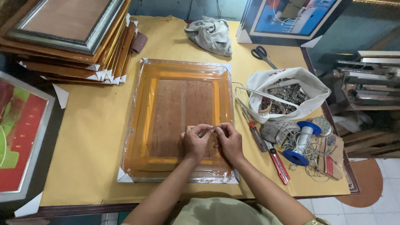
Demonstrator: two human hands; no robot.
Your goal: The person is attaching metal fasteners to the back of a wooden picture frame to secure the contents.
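Hands: left hand (pixel 196 142) and right hand (pixel 228 141) pinch a small metal piece (pixel 214 128) | over plastic-wrapped orange wooden picture frame (pixel 179 121) | blue wire spool (pixel 303 143) nearby

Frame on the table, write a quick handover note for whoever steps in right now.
Left hand and right hand: fingers pinched together on a small metal piece, too small to identify, over the frame.
Frame lies back up, plastic-wrapped, white corner guards on.
Bag of metal hardware, screwdriver, red cutter, wire spool and scissors sit to the right.
Done: wrapping.
Left: the small piece is not visibly attached yet.
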